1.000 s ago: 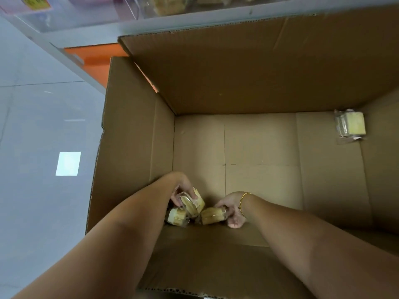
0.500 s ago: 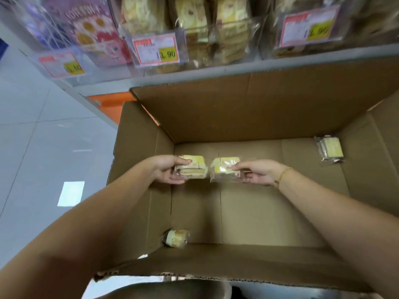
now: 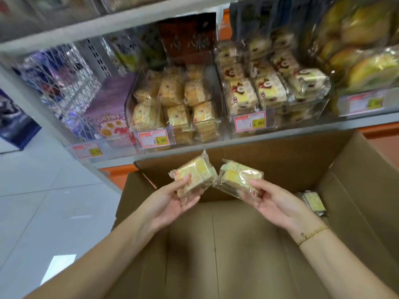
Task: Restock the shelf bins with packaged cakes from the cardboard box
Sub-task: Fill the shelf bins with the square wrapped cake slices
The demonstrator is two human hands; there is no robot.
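Note:
My left hand [image 3: 170,199] grips one wrapped yellow cake [image 3: 195,173], and my right hand [image 3: 274,201] grips a second wrapped cake [image 3: 237,176]. Both cakes are held side by side above the open cardboard box [image 3: 226,255], just below the shelf. One more wrapped cake [image 3: 313,201] lies on the box floor at the right. Straight ahead, a clear shelf bin [image 3: 172,108] holds several similar yellow cakes behind a price tag [image 3: 153,138].
A second clear bin [image 3: 269,91] with red-printed cakes stands to the right, with large yellow packs [image 3: 362,50] beyond it. A purple snack box [image 3: 105,117] sits in a wire basket on the left. Grey tiled floor [image 3: 43,201] lies left of the box.
Both hands picked a cake from the box's near corner and lifted them up and forward toward the shelf. My view tilted up from the box floor to the bins.

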